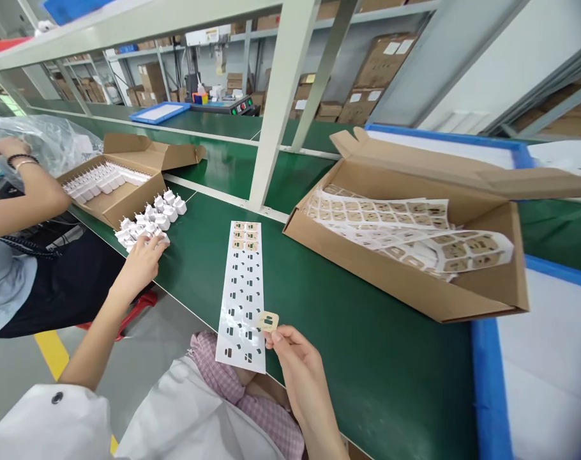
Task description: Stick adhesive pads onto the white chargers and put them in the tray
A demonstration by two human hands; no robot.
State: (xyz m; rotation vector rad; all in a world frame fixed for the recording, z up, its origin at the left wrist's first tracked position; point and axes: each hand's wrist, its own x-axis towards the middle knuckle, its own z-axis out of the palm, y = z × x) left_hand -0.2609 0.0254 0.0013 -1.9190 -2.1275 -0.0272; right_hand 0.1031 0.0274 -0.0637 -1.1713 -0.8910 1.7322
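Observation:
My right hand [295, 358] pinches a tan adhesive sticker [270, 321] with cut-out openings between thumb and fingers. Right beside it lies a long white backing sheet [240, 294], its near end sticking out past the table edge. Several tan stickers [245, 236] remain at the sheet's far end; the rest shows dark cut-outs. On the left, my left hand [144, 259] reaches to a cluster of white plug adapters [159, 214]. Its bent fingers close on a plug adapter [160, 236] at the near side of the cluster, partly hidden by the fingers.
An open cardboard box [377, 268] of sticker sheets [381, 217] stands right. Another box [128, 207] with rows of white adapters is at the left, near a co-worker's arm [32, 191]. A white post [278, 108] rises behind the green table [367, 370]. Blue-rimmed trays [494, 390] lie right.

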